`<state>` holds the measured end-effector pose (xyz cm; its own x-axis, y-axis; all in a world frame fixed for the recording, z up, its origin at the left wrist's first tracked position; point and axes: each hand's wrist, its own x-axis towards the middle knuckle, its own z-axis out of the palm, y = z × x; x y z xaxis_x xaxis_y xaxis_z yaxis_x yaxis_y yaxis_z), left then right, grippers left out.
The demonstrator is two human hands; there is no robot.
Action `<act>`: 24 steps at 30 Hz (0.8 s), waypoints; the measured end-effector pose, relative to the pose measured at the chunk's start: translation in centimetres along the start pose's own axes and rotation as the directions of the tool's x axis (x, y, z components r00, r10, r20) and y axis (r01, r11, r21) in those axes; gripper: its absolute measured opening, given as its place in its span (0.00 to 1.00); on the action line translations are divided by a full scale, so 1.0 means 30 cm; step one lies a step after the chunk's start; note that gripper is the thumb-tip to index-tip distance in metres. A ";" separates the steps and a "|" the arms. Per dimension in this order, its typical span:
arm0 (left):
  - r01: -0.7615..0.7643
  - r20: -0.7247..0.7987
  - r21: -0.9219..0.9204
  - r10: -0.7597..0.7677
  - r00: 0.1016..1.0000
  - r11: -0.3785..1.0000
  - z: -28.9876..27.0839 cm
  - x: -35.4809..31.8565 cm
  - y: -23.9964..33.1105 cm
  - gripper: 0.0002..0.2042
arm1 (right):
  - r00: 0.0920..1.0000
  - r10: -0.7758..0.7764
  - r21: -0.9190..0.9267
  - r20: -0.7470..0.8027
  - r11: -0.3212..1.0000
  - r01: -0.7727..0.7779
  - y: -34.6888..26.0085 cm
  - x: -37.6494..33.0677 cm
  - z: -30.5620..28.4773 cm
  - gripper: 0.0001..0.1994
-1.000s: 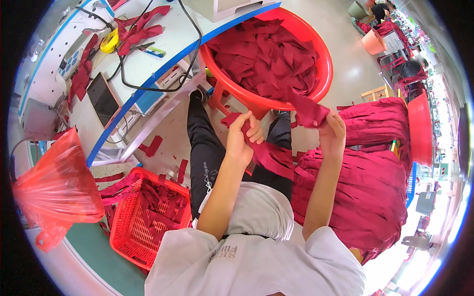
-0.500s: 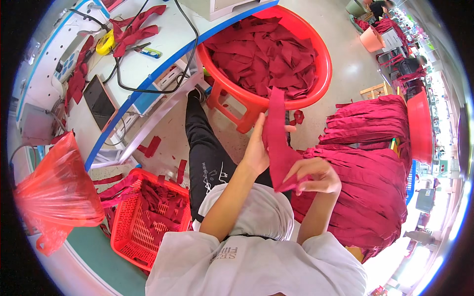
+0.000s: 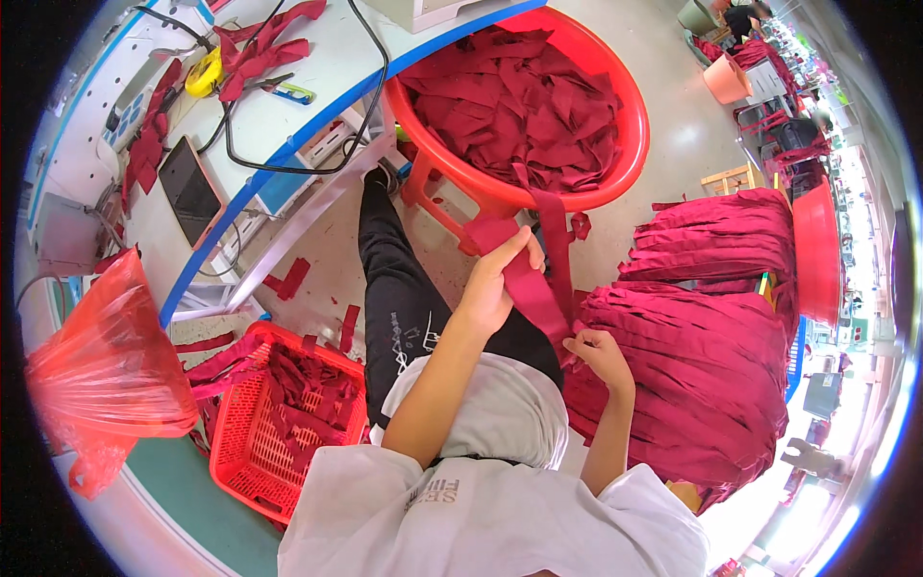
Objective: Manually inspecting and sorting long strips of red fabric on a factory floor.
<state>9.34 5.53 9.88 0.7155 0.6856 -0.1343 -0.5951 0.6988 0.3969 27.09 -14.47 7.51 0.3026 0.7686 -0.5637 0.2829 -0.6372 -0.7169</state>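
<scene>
The left hand (image 3: 495, 279) is closed around a long, flat strip of dark red cloth (image 3: 534, 288), gripping its upper part just below the rim of the round red plastic tub (image 3: 630, 144). The strip is soft and ribbon-like; it runs down from that hand to the right hand (image 3: 598, 351), whose fingers are curled and pinch its lower end. A second narrow band of the same cloth hangs over the tub's rim, just beside the left hand.

The tub is smooth-walled and heaped with loose, crumpled red strips (image 3: 524, 106). To the right of the tub, at the right hand's side, lies a thick stack of laid-out strips (image 3: 702, 385) — layered flat, their edges showing as fine ridges — with a smaller stack (image 3: 721, 236) beyond it, nearer the tub. Down and to the left of the tub stands a rectangular red basket (image 3: 245, 452) with open lattice walls, holding scraps, and farther left a thin, glossy red plastic bag (image 3: 101, 365).
</scene>
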 end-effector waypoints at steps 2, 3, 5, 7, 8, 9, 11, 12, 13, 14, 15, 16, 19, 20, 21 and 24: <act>0.001 -0.042 0.042 0.001 0.999 0.999 0.024 -0.002 -0.005 0.19 | 0.999 -0.027 -0.010 -0.028 1.000 0.026 0.027 0.016 -0.004 0.14; -0.003 -0.075 0.093 0.010 0.997 0.996 0.035 -0.005 -0.005 0.20 | 0.997 -0.053 -0.021 -0.056 0.998 0.052 0.035 0.020 -0.006 0.13; -0.009 -0.110 0.143 0.025 0.994 0.990 0.054 -0.010 -0.006 0.22 | 0.991 -0.095 0.044 -0.091 0.994 0.099 0.015 0.019 -0.007 0.12; -0.002 -0.119 0.142 0.019 0.993 0.990 0.066 -0.014 -0.003 0.25 | 0.983 -0.137 0.105 -0.124 0.983 0.151 -0.029 0.010 -0.005 0.11; -0.009 -0.122 0.142 0.027 0.992 0.990 0.064 -0.019 0.000 0.25 | 0.978 -0.089 0.258 -0.187 0.956 0.136 -0.063 0.001 0.000 0.11; -0.013 -0.140 0.153 0.035 0.990 0.988 0.062 -0.026 0.003 0.27 | 0.971 -0.031 0.405 -0.239 0.905 0.128 -0.082 0.000 0.003 0.10; -0.015 -0.155 0.157 0.040 0.987 0.987 0.072 -0.030 0.006 0.28 | 0.950 -0.029 0.364 -0.310 0.920 0.147 -0.061 0.013 -0.014 0.12; -0.013 -0.170 0.183 0.045 0.984 0.983 0.084 -0.027 0.007 0.29 | 0.933 0.025 -0.031 -0.359 0.999 -0.039 -0.057 0.018 -0.034 0.11; -0.012 -0.188 0.212 0.053 0.981 0.977 0.087 -0.027 0.010 0.31 | 0.906 0.049 -0.408 -0.419 0.882 -0.237 -0.071 0.023 -0.038 0.11; -0.016 -0.191 0.212 0.058 0.980 0.977 0.081 -0.028 0.012 0.31 | 0.909 0.046 -0.411 -0.415 0.881 -0.233 -0.082 0.020 -0.029 0.11; 0.021 -0.149 0.279 0.022 0.989 0.960 0.074 -0.029 0.012 0.31 | 0.898 -0.172 -0.433 -0.404 0.901 -0.023 -0.096 0.010 -0.016 0.13; 0.054 -0.108 0.343 -0.018 0.994 0.938 0.068 -0.030 0.013 0.32 | 0.839 -0.381 -0.456 -0.390 0.871 0.184 -0.128 -0.007 0.001 0.17; 0.058 -0.060 0.431 -0.036 0.998 0.901 0.081 -0.037 0.004 0.33 | 0.900 -0.377 0.029 -0.220 0.919 0.392 -0.237 -0.005 0.048 0.23; 0.078 -0.047 0.463 -0.063 0.997 0.883 0.093 -0.043 -0.001 0.33 | 0.900 -0.377 0.025 -0.221 0.920 0.391 -0.288 -0.007 0.069 0.23; 0.116 -0.116 0.395 -0.075 0.990 0.911 0.113 -0.045 -0.021 0.32 | 0.887 -0.417 0.175 -0.197 0.875 0.450 -0.342 -0.009 0.092 0.22; -0.011 -0.049 0.465 0.038 0.998 0.885 0.121 -0.048 -0.043 0.31 | 0.883 -0.434 0.336 -0.177 0.817 0.469 -0.363 0.008 0.099 0.15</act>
<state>10.40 2.91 12.86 0.6737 0.7207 -0.1636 -0.3646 0.5167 0.7747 21.38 -7.18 13.96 0.3055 0.9453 -0.1143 0.0673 -0.1412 -0.9877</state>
